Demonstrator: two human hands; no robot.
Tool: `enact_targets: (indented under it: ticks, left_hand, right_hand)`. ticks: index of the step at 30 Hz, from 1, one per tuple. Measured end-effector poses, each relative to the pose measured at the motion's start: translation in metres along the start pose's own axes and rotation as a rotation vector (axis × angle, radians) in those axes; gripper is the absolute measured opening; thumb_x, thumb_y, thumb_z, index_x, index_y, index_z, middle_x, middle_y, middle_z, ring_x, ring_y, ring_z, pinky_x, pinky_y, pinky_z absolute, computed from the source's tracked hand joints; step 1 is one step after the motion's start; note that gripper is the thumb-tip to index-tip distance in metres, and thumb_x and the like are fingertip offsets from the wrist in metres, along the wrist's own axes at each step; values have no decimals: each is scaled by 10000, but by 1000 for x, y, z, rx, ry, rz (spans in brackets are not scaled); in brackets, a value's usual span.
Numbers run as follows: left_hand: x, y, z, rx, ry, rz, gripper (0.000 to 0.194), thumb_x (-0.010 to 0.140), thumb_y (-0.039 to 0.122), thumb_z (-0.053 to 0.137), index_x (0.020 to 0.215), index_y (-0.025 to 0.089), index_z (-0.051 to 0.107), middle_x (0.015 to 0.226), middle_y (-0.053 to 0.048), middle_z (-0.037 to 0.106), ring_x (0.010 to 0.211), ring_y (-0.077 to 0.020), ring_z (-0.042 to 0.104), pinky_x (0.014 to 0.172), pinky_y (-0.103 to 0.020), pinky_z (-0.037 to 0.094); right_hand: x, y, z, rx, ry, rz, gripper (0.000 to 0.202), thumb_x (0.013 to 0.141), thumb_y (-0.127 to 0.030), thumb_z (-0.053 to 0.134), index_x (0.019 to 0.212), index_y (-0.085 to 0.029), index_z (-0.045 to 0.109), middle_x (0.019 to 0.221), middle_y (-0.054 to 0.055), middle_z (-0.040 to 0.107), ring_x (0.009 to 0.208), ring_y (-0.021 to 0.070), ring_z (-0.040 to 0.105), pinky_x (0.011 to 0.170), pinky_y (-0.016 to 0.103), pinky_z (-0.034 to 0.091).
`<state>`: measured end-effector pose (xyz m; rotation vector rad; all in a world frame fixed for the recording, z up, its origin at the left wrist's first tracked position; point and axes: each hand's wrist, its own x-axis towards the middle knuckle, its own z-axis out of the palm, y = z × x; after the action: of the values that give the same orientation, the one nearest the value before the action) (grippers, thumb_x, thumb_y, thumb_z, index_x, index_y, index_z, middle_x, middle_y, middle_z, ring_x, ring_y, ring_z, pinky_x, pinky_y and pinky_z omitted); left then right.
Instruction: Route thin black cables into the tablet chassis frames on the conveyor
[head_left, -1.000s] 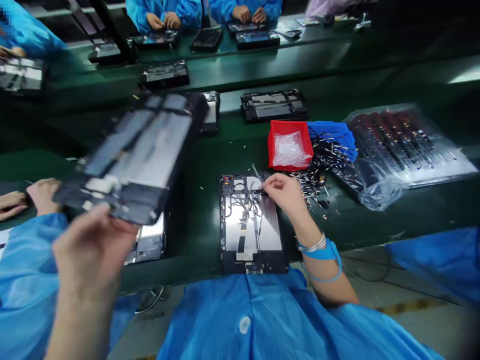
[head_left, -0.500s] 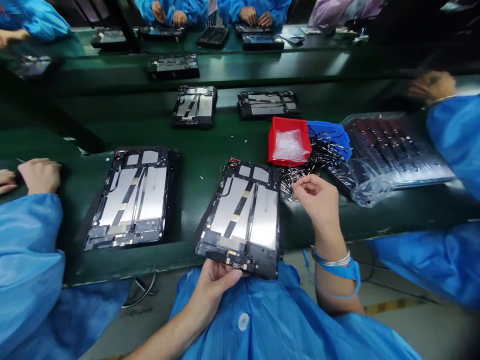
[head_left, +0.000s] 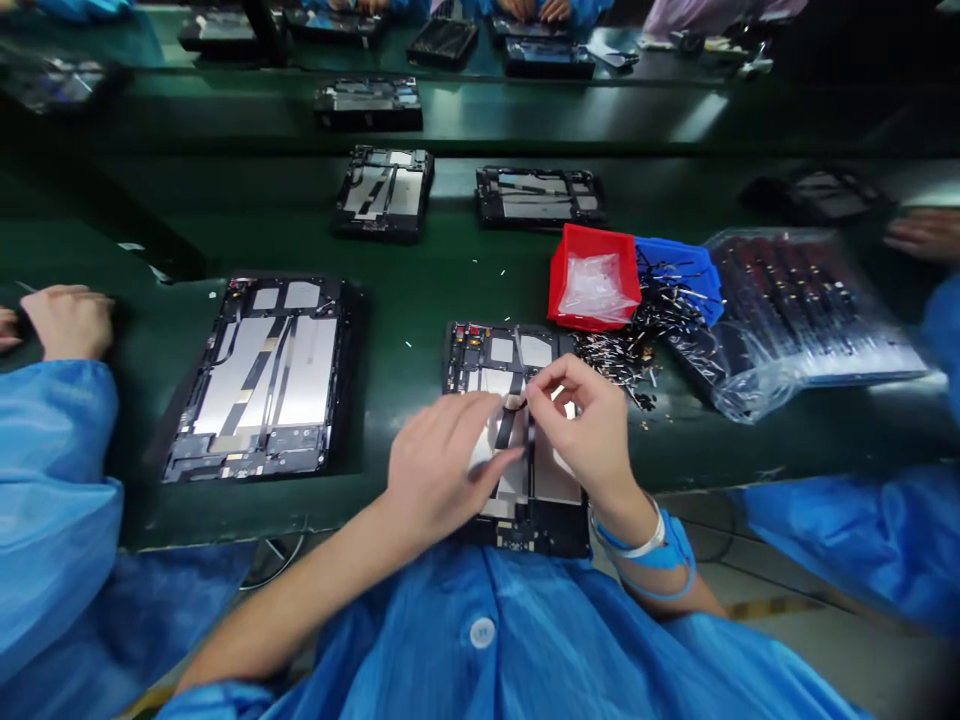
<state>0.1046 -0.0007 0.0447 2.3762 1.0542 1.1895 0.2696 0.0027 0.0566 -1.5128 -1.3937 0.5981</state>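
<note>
An opened tablet-like device [head_left: 551,520], with silver plates, ribbon cables and a black frame, lies on the bench edge right in front of me. Over its middle, my right hand [head_left: 585,430] pinches a small dark strip [head_left: 514,402] between thumb and fingertips. My left hand [head_left: 446,460] comes in from the left above the same device, thumb and fingers apart, its fingertips close to the strip. Whether they touch it is unclear. Both hands hide part of the device. Beyond my right hand lies a heap of small black strips [head_left: 619,360] with shiny ends.
A red bin [head_left: 557,285] of clear plastic pieces and a blue bin [head_left: 709,285] stand behind the heap. Right of them lies a plastic-wrapped tray [head_left: 810,300]. Another opened device [head_left: 262,380] sits at left, beside a co-worker's hand [head_left: 71,320]. More devices [head_left: 386,195] lie farther back.
My right hand has moved left from the heap to above the device. My left hand has let go of the device's lower edge and come up over it. The device now lies flatter.
</note>
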Motion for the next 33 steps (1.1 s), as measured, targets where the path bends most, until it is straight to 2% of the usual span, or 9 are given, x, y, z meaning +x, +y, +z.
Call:
enact_targets:
  ticks: [2, 4, 7, 10, 13, 16, 21, 28, 33]
  left_hand:
    - [15, -5, 17, 106, 25, 70, 186, 914, 252, 559, 995, 117, 659, 876, -116, 738, 747, -217, 698, 659, -302, 527]
    - [24, -9, 26, 24, 13, 3, 181, 925, 170, 494, 923, 135, 671, 802, -85, 740, 669, -188, 694, 625, -275, 515]
    - [31, -14, 27, -379, -77, -329, 140, 902, 169, 523, 904, 154, 662, 788, -60, 747, 679, -176, 712, 638, -254, 534]
    - [35, -21, 24, -858, -172, -690, 113, 868, 255, 591, 897, 149, 618, 732, -54, 740, 657, -185, 721, 619, -252, 552]
    - [39, -26, 24, -1084, -183, -818, 195, 823, 318, 660, 875, 145, 586, 696, -54, 732, 638, -188, 717, 594, -244, 546]
    - [42, -29, 26, -1107, -196, -825, 231, 811, 332, 686, 891, 145, 576, 710, -53, 733, 649, -174, 711, 591, -225, 531]
    - [45, -31, 28, -1100, -260, -767, 258, 811, 318, 685, 972, 135, 603, 684, -31, 720, 621, -142, 680, 607, -210, 513]
    - [45, -34, 33, -1016, -185, -740, 196, 812, 329, 700, 844, 145, 640, 689, -18, 707, 626, -138, 682, 579, -204, 520]
    - [44, -36, 30, -838, -167, -616, 184, 862, 326, 646, 800, 154, 659, 684, -13, 691, 645, -134, 681, 608, -209, 525]
  right_hand:
    - [1, -3, 3, -24, -9, -28, 99, 718, -196, 561, 628, -208, 522, 528, -57, 523, 436, 77, 419, 428, 210, 342]
    - [2, -4, 3, -43, -9, -64, 133, 751, -184, 564, 629, -207, 518, 543, -56, 530, 450, 79, 436, 438, 212, 352]
    - [5, 1, 0, -48, 13, -157, 166, 847, -185, 552, 682, -204, 566, 608, -33, 594, 534, 100, 525, 486, 227, 401]
    - [8, 7, -2, -117, 78, -339, 124, 876, -152, 581, 777, -205, 634, 720, -1, 676, 646, 123, 596, 567, 257, 460]
    - [13, 14, -1, -216, 89, -492, 111, 862, -117, 613, 850, -207, 676, 800, 29, 719, 732, 148, 641, 641, 293, 507]
    - [17, 18, 2, -258, 76, -550, 137, 859, -86, 607, 885, -192, 690, 828, 54, 733, 756, 157, 654, 678, 313, 528]
    - [23, 22, 4, -182, 64, -515, 130, 852, -84, 621, 861, -188, 699, 813, 58, 734, 757, 157, 657, 674, 314, 535]
    - [27, 21, 0, -155, -32, -478, 137, 862, -138, 628, 865, -249, 707, 813, 23, 746, 740, 160, 674, 665, 327, 534]
    - [25, 15, 3, -181, -63, -448, 134, 865, -156, 611, 854, -252, 703, 801, 15, 748, 703, 150, 668, 636, 318, 527]
